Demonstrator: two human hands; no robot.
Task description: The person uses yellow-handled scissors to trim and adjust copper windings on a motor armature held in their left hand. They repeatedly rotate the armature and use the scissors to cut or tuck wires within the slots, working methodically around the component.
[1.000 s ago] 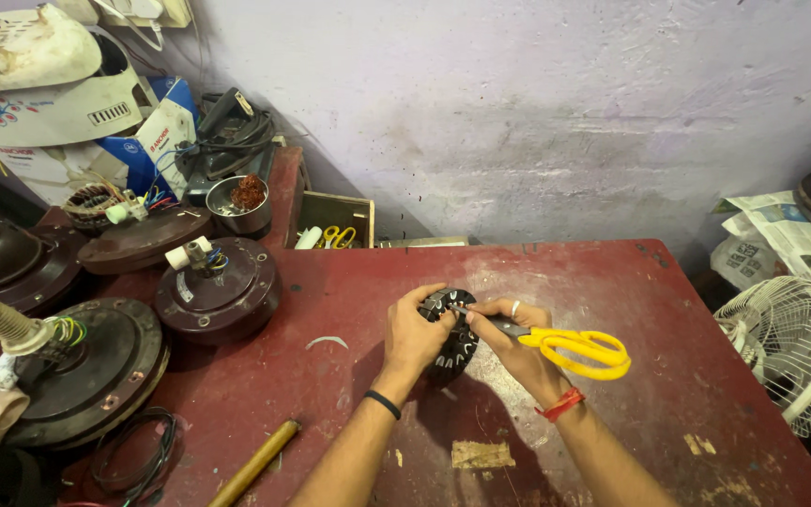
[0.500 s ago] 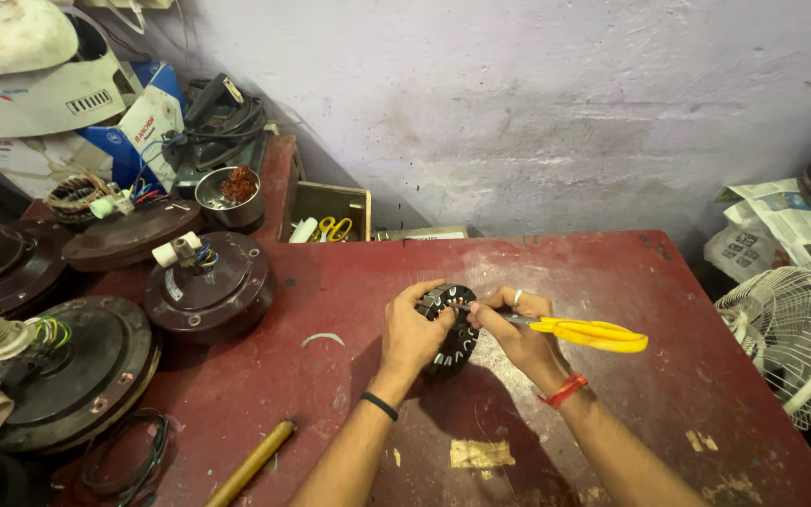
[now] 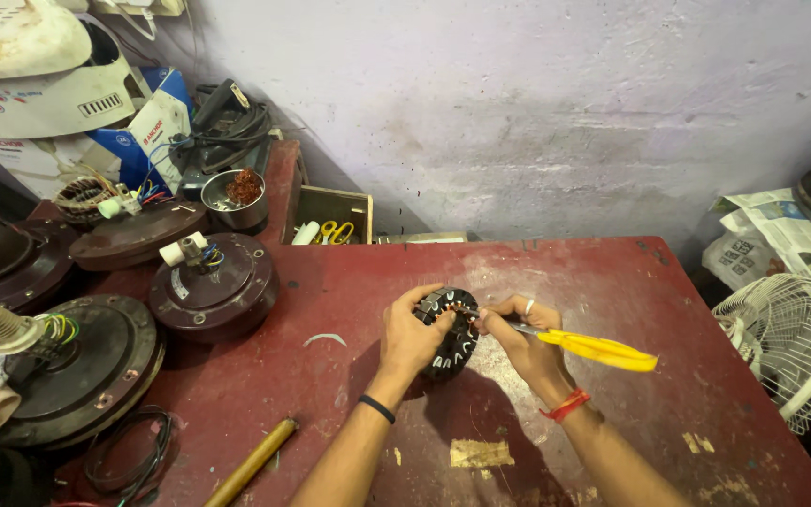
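A round dark motor stator (image 3: pixel 452 338) with slotted teeth stands on edge on the red table (image 3: pixel 612 291). My left hand (image 3: pixel 410 333) grips its left rim. My right hand (image 3: pixel 523 338) holds yellow-handled scissors (image 3: pixel 598 349) with the blade tips at the stator's upper slots. The handles stick out to the right. A black band is on my left wrist, a red thread on my right.
Several brown ceiling-fan motor housings (image 3: pixel 213 286) crowd the table's left side. A steel bowl of copper wire (image 3: pixel 235 199), a wooden box (image 3: pixel 333 216), a wooden handle (image 3: pixel 251 463) and a wire coil (image 3: pixel 129 451) lie nearby. A white fan guard (image 3: pixel 786 343) stands at the right.
The scissors have turned edge-on, so the handle loops no longer show. Both hands stay on the stator at the same spot.
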